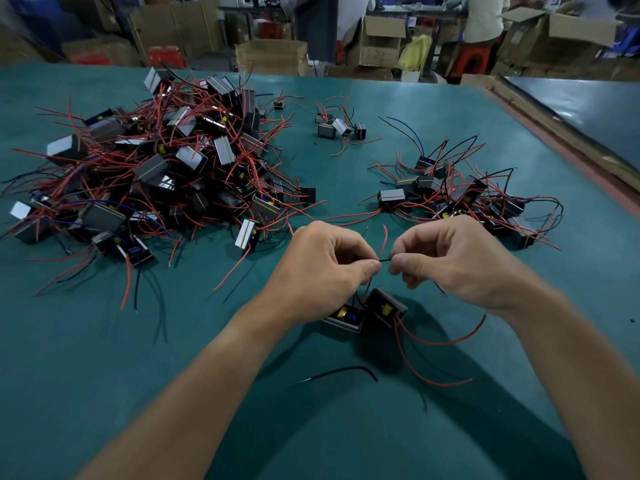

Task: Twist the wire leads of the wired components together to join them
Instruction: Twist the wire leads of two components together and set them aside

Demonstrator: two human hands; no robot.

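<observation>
Just above the green table (242,427), near its front middle, the left hand (322,268) and the right hand (453,261) face each other. The thumb and fingers (369,270) of each are pressed together in a pinch on a short stretch of black lead (385,260) that bridges the small gap between them. The other fingers are curled in. I cannot tell whether one lead or two overlapping ends lie in that pinch. Below the hands, touching one another, sit the two components (386,308) being joined. They are small black blocks with yellow parts showing, and their red leads (433,342) trail loose over the table toward the person. These blocks look light enough to be dragged by a tug on a wire, so the pull should stay gentle. The thin insulated leads seem springy along their length but soft at the stripped tips, which probably bend and fray easily. The best hold is likely on the insulation just behind the bare ends, rolling the tips between thumb and forefinger. A large pile (156,168) of similar wired blocks lies at the left, well apart from the hands. A smaller heap (467,199) lies to the right, a small cluster (339,128) sits farther back, and a loose black wire (343,371) rests near the front.
</observation>
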